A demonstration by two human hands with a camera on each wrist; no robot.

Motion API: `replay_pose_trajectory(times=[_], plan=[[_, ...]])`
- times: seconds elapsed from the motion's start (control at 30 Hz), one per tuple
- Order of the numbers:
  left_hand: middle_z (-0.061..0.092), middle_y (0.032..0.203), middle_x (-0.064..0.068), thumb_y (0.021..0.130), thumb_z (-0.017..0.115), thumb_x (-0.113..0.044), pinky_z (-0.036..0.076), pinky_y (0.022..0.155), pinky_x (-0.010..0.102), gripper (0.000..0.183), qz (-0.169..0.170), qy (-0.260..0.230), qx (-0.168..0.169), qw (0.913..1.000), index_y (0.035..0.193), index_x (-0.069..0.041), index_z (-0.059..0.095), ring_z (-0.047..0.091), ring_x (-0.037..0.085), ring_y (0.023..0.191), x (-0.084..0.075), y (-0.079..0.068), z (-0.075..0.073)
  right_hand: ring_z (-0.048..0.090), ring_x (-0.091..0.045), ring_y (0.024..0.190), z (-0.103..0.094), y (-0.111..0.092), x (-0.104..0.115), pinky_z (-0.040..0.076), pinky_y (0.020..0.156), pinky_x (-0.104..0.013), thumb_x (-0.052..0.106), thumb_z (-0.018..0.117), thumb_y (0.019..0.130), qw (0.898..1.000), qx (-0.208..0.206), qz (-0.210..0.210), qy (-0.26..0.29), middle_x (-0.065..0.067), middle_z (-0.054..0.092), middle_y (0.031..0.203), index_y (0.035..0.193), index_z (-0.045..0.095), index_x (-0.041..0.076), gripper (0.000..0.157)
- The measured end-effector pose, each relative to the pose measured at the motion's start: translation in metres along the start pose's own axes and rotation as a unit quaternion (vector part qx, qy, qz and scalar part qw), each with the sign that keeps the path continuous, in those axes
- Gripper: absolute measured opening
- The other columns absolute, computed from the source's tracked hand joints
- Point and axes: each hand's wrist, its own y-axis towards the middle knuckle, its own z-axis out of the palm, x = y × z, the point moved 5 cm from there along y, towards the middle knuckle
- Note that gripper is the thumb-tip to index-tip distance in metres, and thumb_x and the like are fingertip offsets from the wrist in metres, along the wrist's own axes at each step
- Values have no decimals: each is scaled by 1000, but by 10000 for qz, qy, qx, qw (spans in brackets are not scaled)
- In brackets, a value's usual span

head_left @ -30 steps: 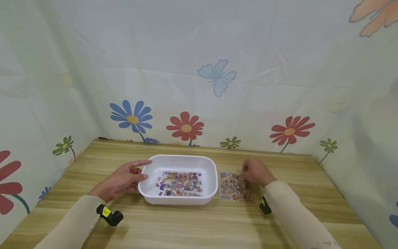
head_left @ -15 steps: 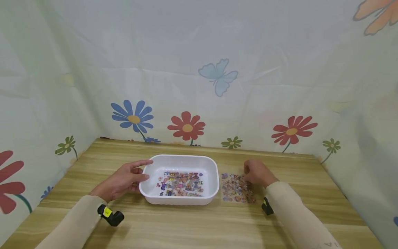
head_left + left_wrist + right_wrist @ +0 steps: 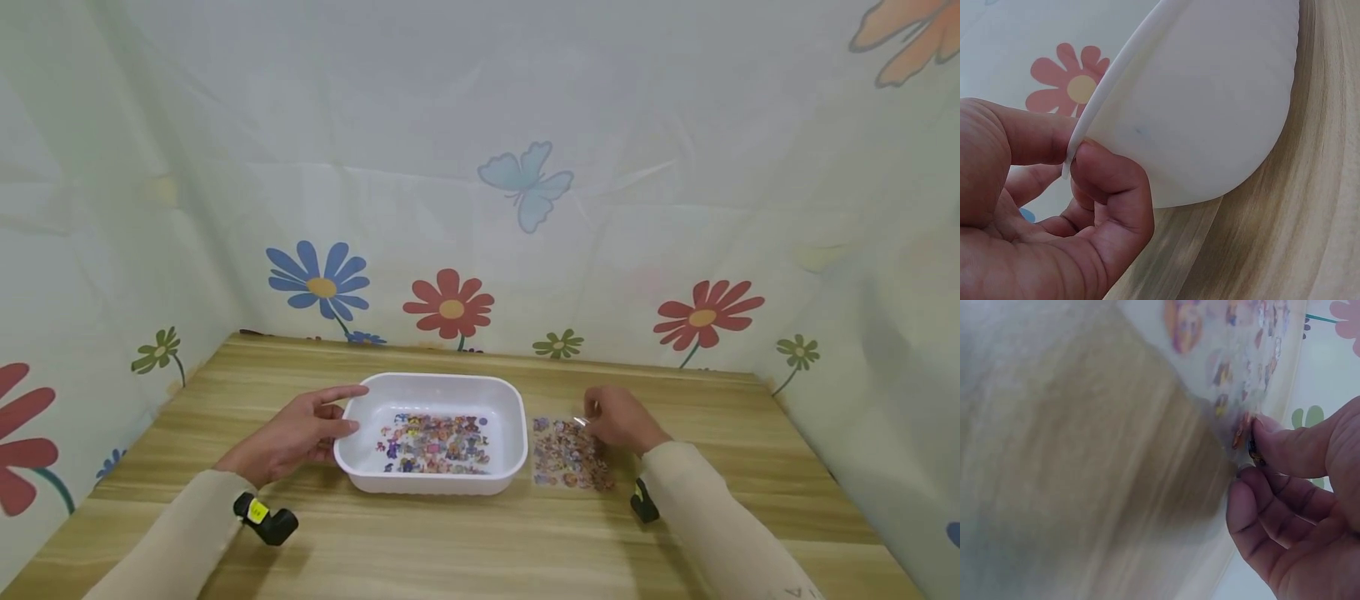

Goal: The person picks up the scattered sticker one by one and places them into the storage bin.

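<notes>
A white plastic tray (image 3: 431, 483) stands mid-table, and sticker sheets (image 3: 433, 446) with small colourful figures lie on its floor. At its left end, my left hand (image 3: 300, 433) holds the rim (image 3: 1113, 75) between thumb and fingers. To the right of the tray, a clear sticker sheet (image 3: 566, 454) lies on the wood. My right hand (image 3: 622, 418) is at its far right corner. In the right wrist view, the thumb and fingertips pinch that corner of the sheet (image 3: 1222, 375). A bright glint shows at the fingertips in the head view.
The wood-grain table (image 3: 450, 542) reaches back to a flower-printed curtain (image 3: 480, 250), which closes in the back and both sides. A black wrist camera (image 3: 266, 521) is strapped at the left sleeve.
The right hand's fingertips have shifted slightly, and a shiny edge of the sheet now shows beside them. The left hand and the tray keep their places.
</notes>
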Motion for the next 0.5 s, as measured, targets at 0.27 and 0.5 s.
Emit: replay_pose_trajectory(times=[0.27, 0.5], plan=[[52, 121, 17, 101, 67, -9, 62, 75, 36, 68, 35, -30, 25, 10000, 162, -17, 39, 65, 27, 97, 0, 0, 0, 62, -18, 74, -4, -3, 2, 54, 67, -36, 3, 73, 85, 9959, -544, -411, -595, -5, 72, 83, 79, 72, 10, 10], [52, 122, 17, 100, 68, -9, 62, 76, 35, 67, 16, -9, 1, 10000, 161, -17, 40, 65, 28, 97, 0, 2, 0, 65, -17, 75, -6, -4, 2, 57, 70, -39, 6, 73, 88, 9908, -844, -548, -907, -3, 75, 82, 78, 75, 13, 12]])
